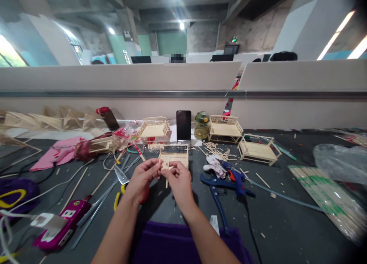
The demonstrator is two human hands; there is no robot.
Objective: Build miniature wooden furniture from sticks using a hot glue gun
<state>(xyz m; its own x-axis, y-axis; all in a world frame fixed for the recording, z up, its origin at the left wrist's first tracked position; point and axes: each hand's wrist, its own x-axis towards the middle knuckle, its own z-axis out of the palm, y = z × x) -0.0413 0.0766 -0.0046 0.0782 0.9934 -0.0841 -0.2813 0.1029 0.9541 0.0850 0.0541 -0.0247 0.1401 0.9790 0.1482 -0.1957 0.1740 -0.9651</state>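
My left hand and my right hand meet at the middle of the table, fingertips pinched together around small pale wooden stick pieces. The fingers hide most of these pieces, so their exact joining is hard to tell. Right behind the hands stands a miniature wooden bench frame, partly covered by them. Scissors with yellow handles lie beside my left hand. Right of my right hand are a blue hot glue gun, blue cutter pliers and a crumpled white cloth.
Finished-looking miniature wooden benches stand along the back, near a black phone and a green-lidded jar. Loose sticks lie scattered. A magenta power strip sits left, a pink glue gun behind it, bagged sticks right.
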